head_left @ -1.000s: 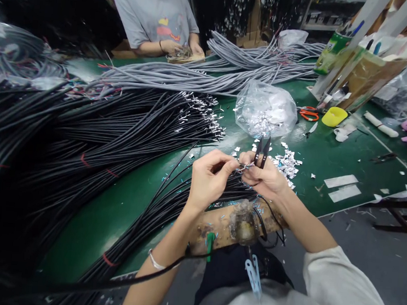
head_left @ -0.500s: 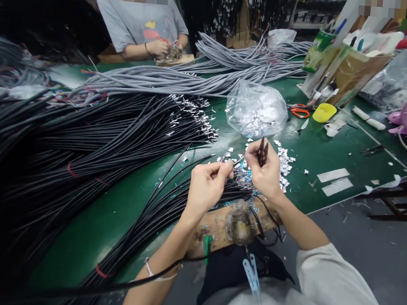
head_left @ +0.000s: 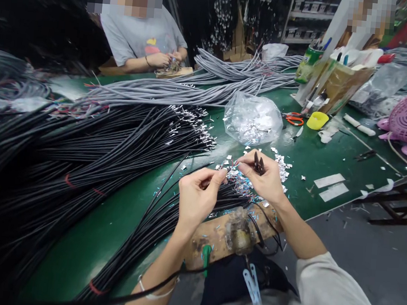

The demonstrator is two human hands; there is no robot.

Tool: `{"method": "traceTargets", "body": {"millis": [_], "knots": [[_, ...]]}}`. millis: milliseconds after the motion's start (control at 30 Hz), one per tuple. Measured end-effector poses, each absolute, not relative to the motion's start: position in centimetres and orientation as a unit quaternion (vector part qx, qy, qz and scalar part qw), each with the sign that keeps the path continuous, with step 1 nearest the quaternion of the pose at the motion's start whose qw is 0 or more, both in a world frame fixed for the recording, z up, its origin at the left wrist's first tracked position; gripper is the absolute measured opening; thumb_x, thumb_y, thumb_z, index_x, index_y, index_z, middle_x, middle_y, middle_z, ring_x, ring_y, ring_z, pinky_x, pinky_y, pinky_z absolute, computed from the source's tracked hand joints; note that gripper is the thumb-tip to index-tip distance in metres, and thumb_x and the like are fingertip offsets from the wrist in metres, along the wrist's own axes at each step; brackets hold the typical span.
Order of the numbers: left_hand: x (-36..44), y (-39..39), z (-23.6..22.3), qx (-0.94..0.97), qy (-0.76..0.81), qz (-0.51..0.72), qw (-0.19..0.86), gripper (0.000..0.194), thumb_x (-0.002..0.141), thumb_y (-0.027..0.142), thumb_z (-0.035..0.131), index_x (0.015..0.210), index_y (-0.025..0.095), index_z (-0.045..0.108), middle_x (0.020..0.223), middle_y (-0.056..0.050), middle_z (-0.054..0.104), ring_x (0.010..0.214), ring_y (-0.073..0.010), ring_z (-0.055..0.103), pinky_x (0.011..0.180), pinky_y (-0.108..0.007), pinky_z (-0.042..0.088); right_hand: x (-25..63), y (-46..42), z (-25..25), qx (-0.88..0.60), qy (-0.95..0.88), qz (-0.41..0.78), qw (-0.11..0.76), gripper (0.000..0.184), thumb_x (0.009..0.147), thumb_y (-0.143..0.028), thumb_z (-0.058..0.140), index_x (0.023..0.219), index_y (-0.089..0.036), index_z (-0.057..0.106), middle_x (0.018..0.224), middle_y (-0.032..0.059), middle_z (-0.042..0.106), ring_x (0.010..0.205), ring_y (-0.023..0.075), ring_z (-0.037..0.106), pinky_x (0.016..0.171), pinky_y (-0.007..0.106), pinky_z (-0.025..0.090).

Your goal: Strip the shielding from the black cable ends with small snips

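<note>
My left hand [head_left: 198, 197] is closed, thumb and finger pinching the end of a cable. Thin coloured wires [head_left: 233, 166] stick out of that end toward my right hand [head_left: 267, 179]. The right fingertips pinch at these wires, while the same hand keeps a pair of dark thread snips [head_left: 258, 164] in its grip, blades pointing up. Beneath both hands lies a bundle of black cables [head_left: 161, 225] with a heap of stripped coloured wire ends [head_left: 245, 183]. Much of the held cable is hidden by my left hand.
A clear bag of foil scraps [head_left: 254, 121] sits beyond my hands, orange-handled scissors [head_left: 295, 118] beside it. Black cables [head_left: 118, 150] and grey cables [head_left: 159, 89] cover the left and back. A wooden board [head_left: 214, 229] carries a small fixture [head_left: 239, 234]. A co-worker [head_left: 142, 38] sits opposite.
My right hand swung up and away from the left, then came back to the wires; its snips, spread earlier, are now closer together. The view shifted slightly right and tilted up.
</note>
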State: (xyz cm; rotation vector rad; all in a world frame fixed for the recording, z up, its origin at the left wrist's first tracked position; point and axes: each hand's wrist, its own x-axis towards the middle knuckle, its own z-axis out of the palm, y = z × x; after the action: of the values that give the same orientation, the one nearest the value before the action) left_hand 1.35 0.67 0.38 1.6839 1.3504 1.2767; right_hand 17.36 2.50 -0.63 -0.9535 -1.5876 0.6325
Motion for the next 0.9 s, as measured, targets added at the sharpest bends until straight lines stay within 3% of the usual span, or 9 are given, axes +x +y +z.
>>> {"method": "traceTargets", "body": {"millis": [133,267,400,500,700,900], "knots": [[1.3,0.6,0.5,0.647,0.512,0.475,0.305,0.027,0.079,0.034,0.062,0.06,0.015,0.067,0.053,0.001,0.058,0.046,-0.0076,0.042,0.045,-0.022,0.029,17.6,2.6,-0.8,-0.402,-0.668,0.272,0.564,0.011,0.08,-0.028,0.063,0.08,-0.02,0.069,0.069,-0.0001,0.06,0.064,0.0107,0.052,0.057,0.026,0.04],[1.2,0.8,0.0,0.622,0.504,0.463,0.38,0.037,0.083,0.042,0.056,0.057,0.015,0.06,0.042,0.004,0.038,0.04,-0.0063,0.028,0.04,-0.023,0.019,17.4,2.5,-1.2,-0.407,-0.662,0.267,0.57,0.009,0.078,-0.026,0.063,0.077,-0.02,0.07,0.066,-0.0008,0.06,0.057,0.0094,0.051,0.051,0.025,0.039],[1.1,1.1,-0.8,0.574,0.478,0.463,0.478,0.045,0.083,0.051,0.052,0.055,0.016,0.052,0.044,0.005,0.028,0.04,-0.0055,0.022,0.039,-0.023,0.014,17.1,1.9,-1.8,-0.403,-0.694,0.094,0.589,0.016,0.076,-0.019,0.064,0.088,-0.025,0.072,0.078,0.0012,0.067,0.059,0.01,0.055,0.053,0.026,0.045],[1.1,1.3,-1.1,0.557,0.484,0.476,0.478,0.044,0.081,0.052,0.055,0.057,0.016,0.053,0.045,0.005,0.028,0.04,-0.0053,0.021,0.039,-0.023,0.013,16.7,1.5,-2.2,-0.357,-0.73,0.009,0.582,0.023,0.074,-0.017,0.066,0.092,-0.029,0.073,0.083,0.0008,0.07,0.066,0.0117,0.061,0.059,0.027,0.049],[1.2,1.2,-0.7,0.56,0.496,0.493,0.443,0.039,0.08,0.048,0.058,0.061,0.014,0.06,0.044,0.005,0.033,0.04,-0.0055,0.024,0.039,-0.023,0.014,16.4,1.6,-1.1,-0.451,-0.616,0.141,0.63,0.008,0.075,-0.02,0.066,0.079,-0.023,0.072,0.068,-0.0005,0.063,0.053,0.0089,0.051,0.049,0.025,0.041],[1.8,0.9,-0.2,0.598,0.515,0.506,0.348,0.028,0.079,0.035,0.061,0.062,0.014,0.065,0.054,0.001,0.056,0.048,-0.0075,0.044,0.047,-0.021,0.034,16.4,2.0,-0.8,-0.449,-0.595,0.268,0.61,0.008,0.073,-0.023,0.066,0.067,-0.019,0.07,0.059,-0.0019,0.059,0.054,0.0088,0.05,0.05,0.025,0.038]]}}
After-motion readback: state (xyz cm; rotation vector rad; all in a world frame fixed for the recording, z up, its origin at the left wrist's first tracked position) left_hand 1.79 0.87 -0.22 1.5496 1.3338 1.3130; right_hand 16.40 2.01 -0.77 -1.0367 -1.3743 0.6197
